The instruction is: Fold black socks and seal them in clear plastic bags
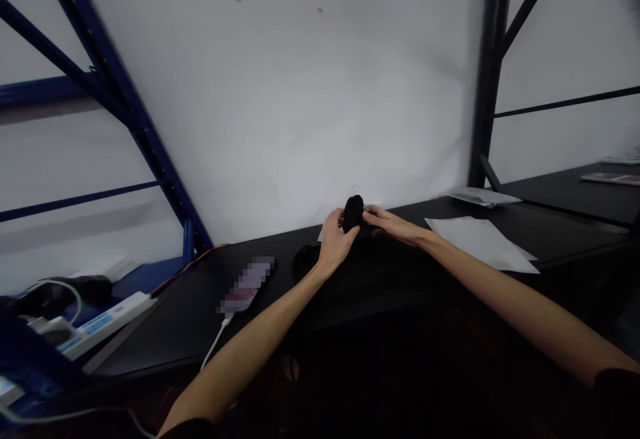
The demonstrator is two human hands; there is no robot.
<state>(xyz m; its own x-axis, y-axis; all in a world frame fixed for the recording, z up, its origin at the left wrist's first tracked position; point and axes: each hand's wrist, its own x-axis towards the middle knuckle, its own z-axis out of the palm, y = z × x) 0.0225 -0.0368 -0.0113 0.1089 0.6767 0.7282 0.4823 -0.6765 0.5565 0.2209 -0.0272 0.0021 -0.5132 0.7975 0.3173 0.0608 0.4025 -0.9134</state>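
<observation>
Between my two hands, over the black tabletop, stands a bunched dark piece, seemingly black cloth (354, 214). My left hand (336, 238) is curled round its near left side, thumb pressed against it. From the right, my right hand (389, 222) pinches its edge with thumb and fingers. More black material (306, 260) lies on the table left of and below my hands; its outline melts into the dark surface. A bit of something white shows behind my left wrist.
A phone (249, 286) with a white charging cable (216, 342) lies left on the black table (165, 319). White sheets or bags (477, 242) lie to the right. A white power strip (107, 324) sits far left, beside a blue rack post (145, 139). A white wall (300, 106) rises behind.
</observation>
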